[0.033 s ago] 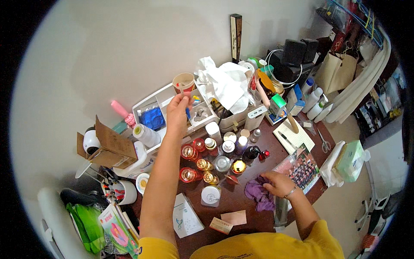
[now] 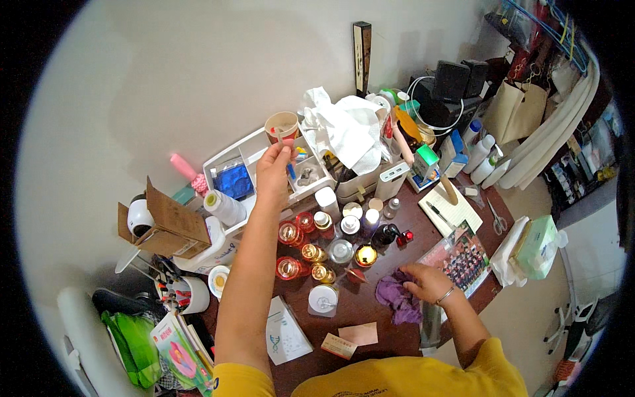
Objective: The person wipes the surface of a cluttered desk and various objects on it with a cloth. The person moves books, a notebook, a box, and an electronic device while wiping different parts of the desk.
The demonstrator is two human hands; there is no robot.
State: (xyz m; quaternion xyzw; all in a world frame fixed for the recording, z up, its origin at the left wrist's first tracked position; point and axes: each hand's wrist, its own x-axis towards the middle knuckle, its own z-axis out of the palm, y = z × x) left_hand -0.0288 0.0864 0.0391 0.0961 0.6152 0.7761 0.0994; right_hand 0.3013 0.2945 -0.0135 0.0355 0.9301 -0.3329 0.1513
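Note:
My left hand [image 2: 274,171] is stretched far out over a white compartment tray [image 2: 228,159]. Its fingers pinch a small thin item with a blue end [image 2: 290,171], just below a paper cup [image 2: 282,124]. What the item is cannot be made out. My right hand [image 2: 424,281] rests near the table's front edge, its fingers gripping a crumpled purple cloth [image 2: 394,299] that lies on the dark brown table [image 2: 357,311]. Between the two hands stand several small glass jars with red and gold lids [image 2: 311,251] and small bottles [image 2: 350,225].
A cardboard box [image 2: 165,221] and a white roll [image 2: 223,206] sit at the left. White crumpled paper [image 2: 344,126] fills a bin at the back. A notepad with a pen [image 2: 450,208], a photo print [image 2: 463,258], scissors [image 2: 497,221] and a tissue pack [image 2: 537,246] lie at the right.

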